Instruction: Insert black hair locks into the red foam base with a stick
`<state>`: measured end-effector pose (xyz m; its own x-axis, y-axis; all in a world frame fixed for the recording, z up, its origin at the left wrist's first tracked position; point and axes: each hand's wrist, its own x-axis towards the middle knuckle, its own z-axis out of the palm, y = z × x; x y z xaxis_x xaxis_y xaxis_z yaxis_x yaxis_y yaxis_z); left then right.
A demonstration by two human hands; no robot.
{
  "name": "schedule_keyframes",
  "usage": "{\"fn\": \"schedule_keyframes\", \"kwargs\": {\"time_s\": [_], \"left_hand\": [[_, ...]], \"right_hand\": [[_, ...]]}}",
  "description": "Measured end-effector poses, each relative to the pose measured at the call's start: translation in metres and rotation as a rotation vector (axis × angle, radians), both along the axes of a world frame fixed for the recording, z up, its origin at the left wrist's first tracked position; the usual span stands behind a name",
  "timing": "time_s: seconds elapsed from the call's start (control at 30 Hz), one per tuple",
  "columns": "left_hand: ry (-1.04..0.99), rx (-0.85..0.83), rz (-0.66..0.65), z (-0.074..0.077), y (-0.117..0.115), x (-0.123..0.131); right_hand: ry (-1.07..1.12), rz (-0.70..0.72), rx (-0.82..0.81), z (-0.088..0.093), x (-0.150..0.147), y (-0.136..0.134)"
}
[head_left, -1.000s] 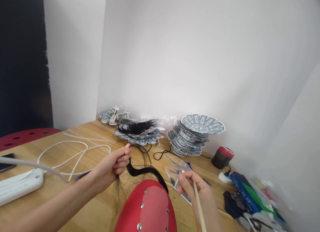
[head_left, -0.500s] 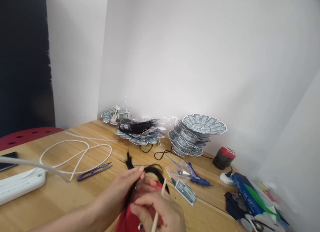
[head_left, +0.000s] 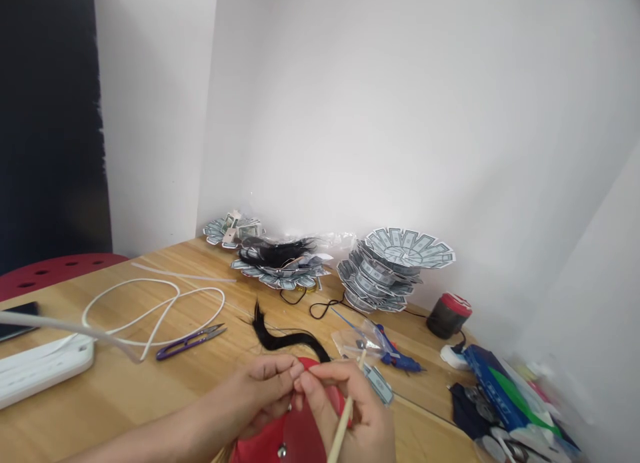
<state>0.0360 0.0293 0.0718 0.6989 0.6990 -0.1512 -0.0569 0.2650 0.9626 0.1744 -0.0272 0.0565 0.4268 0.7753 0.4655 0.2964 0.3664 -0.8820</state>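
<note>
My left hand point(head_left: 270, 391) is closed in a pinch, its fingertips meeting those of my right hand point(head_left: 363, 403) over a red item point(head_left: 300, 433) with round silver studs. What the two pinches hold between them is too small to make out. A thin pale wooden stick point(head_left: 346, 413) lies in my right hand, slanting up past the fingers. Just beyond my fingers a curved lock of black hair point(head_left: 285, 341) stretches across the tabletop, its right end running behind my right hand. The lower part of the red item is cut off by the frame.
Purple thread snips point(head_left: 187, 343), a white cable point(head_left: 150, 286) and a white power strip point(head_left: 47, 370) lie left. Stacked banknote-print paper flowers point(head_left: 390, 270) and more black hair point(head_left: 277, 253) stand along the wall. A blue glue gun point(head_left: 395, 353) and packages point(head_left: 505, 390) are right.
My hands have come together fingertip to fingertip. My right hand moved up and right with the stick. The lock of hair, partly under my left hand before, now lies uncovered.
</note>
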Motion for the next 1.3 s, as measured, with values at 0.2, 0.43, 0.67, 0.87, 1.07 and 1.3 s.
{"fn": "schedule_keyframes", "kwargs": {"time_s": [0.2, 0.43, 0.67, 0.87, 1.07, 1.3], "left_hand": [[0.016, 0.098, -0.023, 0.007, 0.005, -0.011], [0.09, 0.263, 0.038, 0.012, 0.013, -0.011], [0.158, 0.541, 0.142, 0.009, 0.022, -0.01], [0.198, 0.566, 0.053, 0.007, 0.014, -0.007], [0.257, 0.548, 0.017, 0.008, 0.009, -0.008], [0.307, 0.587, -0.005, 0.015, 0.012, -0.019]], "right_hand": [[0.326, -0.001, -0.174, 0.011, 0.011, 0.004], [0.244, 0.019, -0.21, 0.008, 0.043, 0.018], [-0.204, -0.31, -0.023, 0.015, 0.041, -0.001], [-0.692, -0.018, 0.15, -0.012, 0.019, 0.0], [-0.833, 0.07, -0.067, -0.011, 0.037, 0.005], [-0.855, 0.156, -0.169, 0.009, 0.055, 0.004]]}}
